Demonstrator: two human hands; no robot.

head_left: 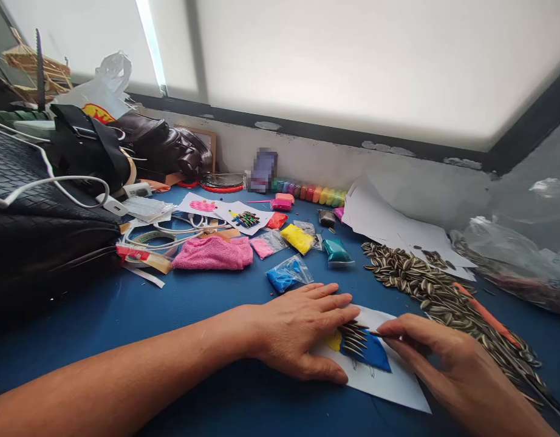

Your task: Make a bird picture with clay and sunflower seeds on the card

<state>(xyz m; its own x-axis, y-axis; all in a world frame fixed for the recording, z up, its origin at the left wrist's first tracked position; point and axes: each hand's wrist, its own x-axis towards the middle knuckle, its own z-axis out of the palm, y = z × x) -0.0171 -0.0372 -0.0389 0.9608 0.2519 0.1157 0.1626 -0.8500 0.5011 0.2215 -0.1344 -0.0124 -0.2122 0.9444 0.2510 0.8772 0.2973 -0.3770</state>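
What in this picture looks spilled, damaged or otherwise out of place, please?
The striped seeds lie in a loose heap on the blue tabletop beside the right hand, with an orange-handled tool lying across them; perhaps deliberate, but it looks spilled. Pale, uneven patches along the dark window frame look like damaged paint.

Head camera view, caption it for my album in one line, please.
Left hand rests on a white sheet while the right hand pinches a seed beside seeds set on a blue patch.
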